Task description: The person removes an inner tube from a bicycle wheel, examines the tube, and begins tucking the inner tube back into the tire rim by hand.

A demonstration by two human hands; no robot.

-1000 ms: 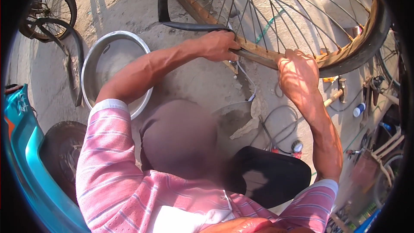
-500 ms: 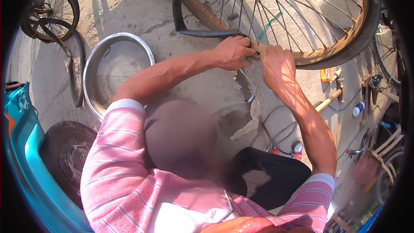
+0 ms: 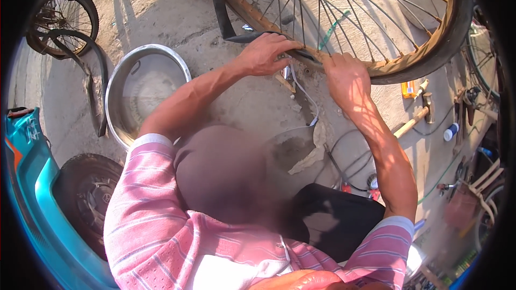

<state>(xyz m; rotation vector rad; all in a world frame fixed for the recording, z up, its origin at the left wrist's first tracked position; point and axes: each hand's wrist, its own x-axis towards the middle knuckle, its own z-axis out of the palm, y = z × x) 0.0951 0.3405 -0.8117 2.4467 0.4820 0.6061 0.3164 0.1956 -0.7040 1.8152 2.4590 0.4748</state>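
Observation:
A large spoked bicycle wheel (image 3: 392,66) with a rusty rim stands at the top, its black tyre (image 3: 430,64) seated along the right side. From its left side hangs a flat black rubber strip (image 3: 219,8), loose of the rim; tyre or inner tube, I cannot tell which. My left hand (image 3: 264,53) is closed on this strip where it meets the rim, thumb below and fingers on top. To its right, my right hand (image 3: 346,78) is wrapped over the lower rim and tyre, its fingertips partly hidden. Between the hands, a short stretch of rim and black rubber shows.
A round metal basin (image 3: 148,88) holding water sits at left, near another wheel (image 3: 67,19) with a draped black tube (image 3: 99,96). A teal vehicle body (image 3: 45,177) borders the lower left. A hammer (image 3: 413,122), gauge (image 3: 372,181) and hoses lie at right.
My left hand has slid left and slightly up along the rim, widening the gap between my hands. My right hand stays nearly where it was on the wheel.

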